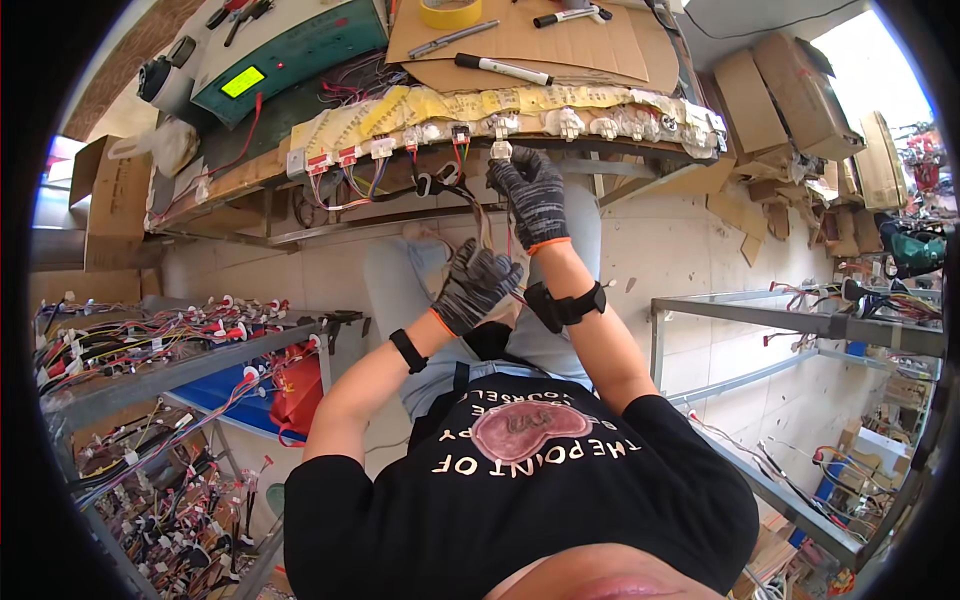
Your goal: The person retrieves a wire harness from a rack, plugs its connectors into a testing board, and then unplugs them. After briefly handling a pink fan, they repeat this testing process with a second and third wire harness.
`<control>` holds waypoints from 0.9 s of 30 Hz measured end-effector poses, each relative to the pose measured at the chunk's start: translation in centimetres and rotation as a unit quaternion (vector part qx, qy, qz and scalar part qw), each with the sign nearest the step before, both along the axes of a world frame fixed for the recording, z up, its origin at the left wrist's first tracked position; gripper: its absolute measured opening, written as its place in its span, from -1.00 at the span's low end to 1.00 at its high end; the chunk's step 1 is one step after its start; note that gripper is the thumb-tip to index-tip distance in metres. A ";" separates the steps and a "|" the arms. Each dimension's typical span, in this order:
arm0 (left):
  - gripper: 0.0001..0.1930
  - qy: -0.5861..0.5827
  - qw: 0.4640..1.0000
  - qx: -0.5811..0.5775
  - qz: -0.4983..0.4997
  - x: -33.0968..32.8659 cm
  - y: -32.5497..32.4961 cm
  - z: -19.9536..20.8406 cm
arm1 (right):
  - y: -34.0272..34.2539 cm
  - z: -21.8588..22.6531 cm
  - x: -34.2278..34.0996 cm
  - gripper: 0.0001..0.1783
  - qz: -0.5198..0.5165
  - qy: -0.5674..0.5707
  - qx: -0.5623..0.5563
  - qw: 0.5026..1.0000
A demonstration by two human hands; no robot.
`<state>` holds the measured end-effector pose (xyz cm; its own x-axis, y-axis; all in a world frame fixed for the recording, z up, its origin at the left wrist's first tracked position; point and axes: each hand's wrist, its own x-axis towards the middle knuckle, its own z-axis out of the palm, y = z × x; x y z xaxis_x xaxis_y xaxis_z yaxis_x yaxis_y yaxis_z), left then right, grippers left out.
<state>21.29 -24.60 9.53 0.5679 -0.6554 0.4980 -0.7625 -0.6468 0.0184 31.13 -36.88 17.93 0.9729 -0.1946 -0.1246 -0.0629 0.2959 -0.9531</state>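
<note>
My right fingers (517,172) pinch a white connector (501,149); my left fingers (488,268) curl round wires (486,230). Plugs (382,148) leftward look seated; sockets (604,128) rightward look bare.

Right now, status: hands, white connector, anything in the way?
Left hand curled around wire bundle. Right hand at white connector, fingertips against it. Wired connectors to its left; no blockage visible.

Your right hand (528,195), upper centre of the frame, covers the lower part of a white connector (501,150). Your left hand (478,287), mid-frame, hides the lower run of the wires (486,230). The upper edge crops your yellow tape roll (450,20); marks on the yellow strip (400,110) are too small to read.
</note>
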 end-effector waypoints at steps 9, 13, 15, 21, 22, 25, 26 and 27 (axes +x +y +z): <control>-0.64 0.622 0.708 -0.245 -0.229 -1.5 -5.2 1.0 | 1.2 2.4 0.6 -0.94 -0.031 0.033 0.157 0.987; -0.56 0.622 0.727 -0.167 -0.237 -4.2 -7.7 -7.1 | 0.3 -0.2 1.2 -0.93 -0.025 0.048 0.253 0.966; -0.58 0.602 0.746 -0.177 -0.222 -4.4 -8.3 -8.5 | 0.6 -0.3 0.8 -0.92 -0.021 0.048 0.264 0.963; -0.65 0.582 0.741 -0.293 -0.162 -4.9 -11.2 -10.3 | 0.9 2.6 1.1 -0.91 -0.025 0.139 0.313 0.939; -0.66 0.583 0.734 -0.314 -0.152 -4.6 -11.5 -10.6 | 0.2 2.1 1.5 -0.88 0.017 0.112 0.254 0.960; -0.66 0.646 0.719 -0.167 -0.192 -1.8 -9.3 -3.9 | -5.0 5.0 -2.2 -0.85 0.056 -0.052 -0.297 0.952; -0.72 0.319 0.923 0.036 -0.211 0.6 -8.8 6.1 | -7.4 4.2 -4.3 -0.85 0.039 -0.036 -0.291 0.955; -0.72 0.210 0.942 -0.188 -0.183 1.3 -7.2 5.2 | -8.6 3.4 -8.1 -0.74 0.140 -0.084 -0.185 0.969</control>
